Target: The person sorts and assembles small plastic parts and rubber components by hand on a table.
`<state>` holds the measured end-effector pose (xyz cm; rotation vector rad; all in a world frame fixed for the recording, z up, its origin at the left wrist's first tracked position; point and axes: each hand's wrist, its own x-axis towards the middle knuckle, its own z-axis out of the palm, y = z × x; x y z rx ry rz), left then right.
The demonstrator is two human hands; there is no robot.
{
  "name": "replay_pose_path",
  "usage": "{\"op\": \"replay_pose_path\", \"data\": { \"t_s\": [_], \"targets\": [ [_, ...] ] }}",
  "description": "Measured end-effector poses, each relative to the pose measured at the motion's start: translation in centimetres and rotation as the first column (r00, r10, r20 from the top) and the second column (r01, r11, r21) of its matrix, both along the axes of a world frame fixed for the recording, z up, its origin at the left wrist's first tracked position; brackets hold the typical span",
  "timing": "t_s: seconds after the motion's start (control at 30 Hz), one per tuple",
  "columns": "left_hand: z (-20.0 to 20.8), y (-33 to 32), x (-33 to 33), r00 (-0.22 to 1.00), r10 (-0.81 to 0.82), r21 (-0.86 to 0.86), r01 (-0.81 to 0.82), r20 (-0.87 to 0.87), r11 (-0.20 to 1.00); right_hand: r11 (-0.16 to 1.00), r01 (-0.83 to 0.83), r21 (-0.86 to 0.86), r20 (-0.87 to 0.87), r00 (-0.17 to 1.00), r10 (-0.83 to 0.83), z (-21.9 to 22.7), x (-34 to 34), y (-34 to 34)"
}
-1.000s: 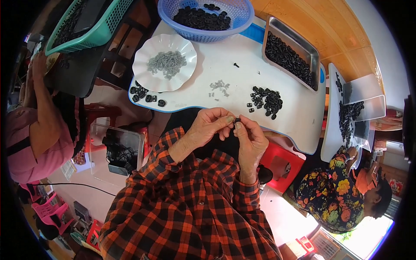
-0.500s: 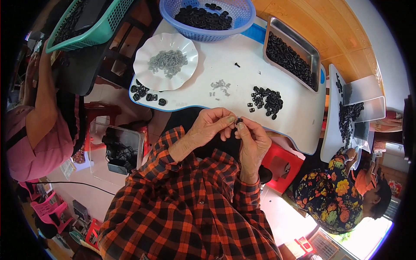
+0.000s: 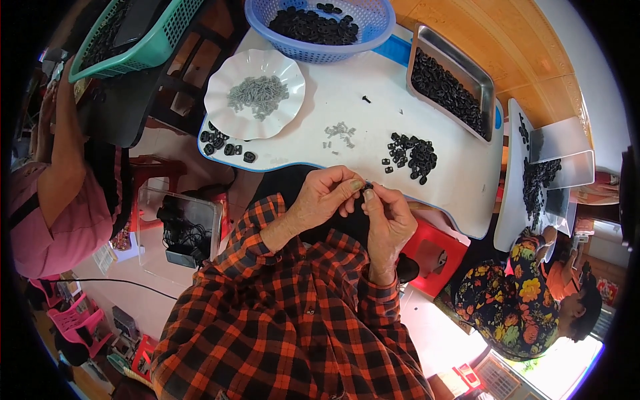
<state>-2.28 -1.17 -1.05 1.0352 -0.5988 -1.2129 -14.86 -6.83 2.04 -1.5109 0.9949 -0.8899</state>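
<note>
Just off the near edge of the white table (image 3: 320, 93), my two hands meet over a small black plastic part (image 3: 367, 187). My left hand (image 3: 329, 195) pinches it between thumb and forefinger from the left. From the other side, the thumb and fingers of my right hand (image 3: 389, 217) close on the same part; the fingertips hide most of it. Beyond my right hand lies a loose pile of small black parts (image 3: 421, 159). A little heap of tiny grey translucent pieces (image 3: 341, 131) lies farther left, and many more fill a white scalloped plate (image 3: 223, 110).
Along the far side stand a blue basket (image 3: 313, 50) and a metal tray (image 3: 485, 93), both holding black parts. Several black pieces (image 3: 230, 149) lie at the table's left edge. A red stool (image 3: 437, 257) stands by my right arm. Other people (image 3: 67, 193) sit on both sides.
Both hands stay in nearly the same place, still closed on the black part. The right thumb has shifted slightly at the fingertips.
</note>
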Motion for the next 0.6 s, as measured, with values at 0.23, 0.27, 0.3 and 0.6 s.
{"op": "replay_pose_path", "data": {
  "t_s": [0.23, 0.27, 0.3, 0.6],
  "targets": [
    [-0.5, -0.1, -0.7, 0.983, 0.098, -0.081, -0.085, 0.157, 0.993, 0.964, 0.022, -0.265, -0.077, 0.996, -0.044, -0.4, 0.5, 0.5],
    [-0.5, -0.1, -0.8, 0.979, 0.109, -0.096, -0.094, 0.172, 0.991, 0.94, 0.014, -0.341, -0.098, 0.994, -0.051, -0.4, 0.6, 0.5],
    [-0.5, -0.2, -0.8, 0.979, 0.11, -0.096, -0.095, 0.17, 0.991, 0.94, 0.013, -0.341, -0.099, 0.994, -0.05, -0.4, 0.6, 0.5],
    [-1.3, -0.6, -1.3, 0.995, 0.098, -0.146, -0.095, 0.016, 0.985, 0.999, 0.011, 0.044, 0.064, 0.998, -0.013, 0.6, 1.1, 0.4]
  ]
}}
